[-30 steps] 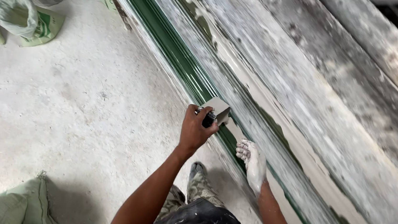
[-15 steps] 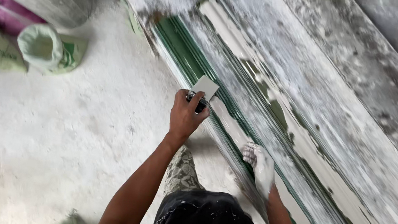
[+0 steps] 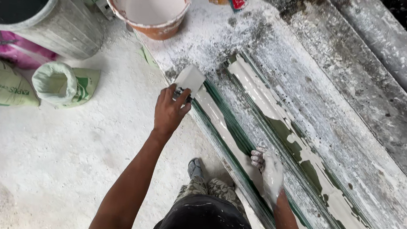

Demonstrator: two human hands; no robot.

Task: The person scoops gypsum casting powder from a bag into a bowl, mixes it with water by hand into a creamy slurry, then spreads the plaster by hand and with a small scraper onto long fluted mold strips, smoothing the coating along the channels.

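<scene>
Left hand (image 3: 169,112): fingers clamped on scraper (image 3: 190,79), blade at the mould's (image 3: 240,137) upper end. Mould's long axis runs upper-left to lower-right. Right hand (image 3: 269,173) flat on mould, fingers together, nearer the body.

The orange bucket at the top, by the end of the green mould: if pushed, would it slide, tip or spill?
The orange bucket looks nearly full of white liquid, so it is probably heavy and would resist a light push. It is wide and squat, so tipping seems unlikely. A sharp shove could slop liquid over the crusted rim onto the dusty floor.
</scene>
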